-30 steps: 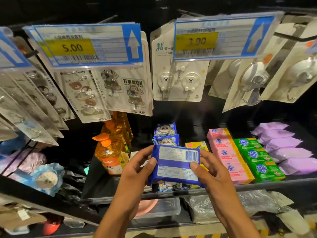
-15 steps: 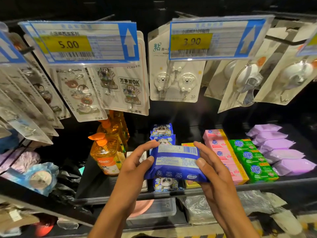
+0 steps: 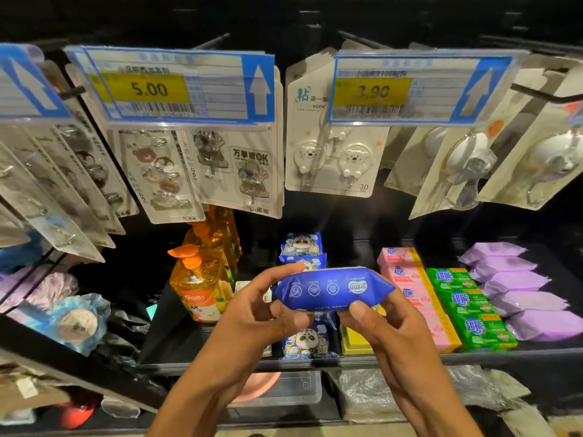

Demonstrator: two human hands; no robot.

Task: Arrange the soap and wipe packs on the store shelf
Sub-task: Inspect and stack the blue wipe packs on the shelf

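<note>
Left grip (image 3: 252,313) and right grip (image 3: 388,335) each pinched the blue wipe pack (image 3: 331,288) over the panda-print packs (image 3: 307,342); I feared it could slide off them, their row seemingly full.

I note a black back panel (image 3: 353,216) behind a dark shelf (image 3: 492,357). Overhead, pegs (image 3: 217,38) carry a 5.00 tag (image 3: 176,86) and a 3.90 tag (image 3: 419,89), both blue-framed. Lighting is dim, strongest on the tags. Pale floor (image 3: 299,433) shows below.
</note>
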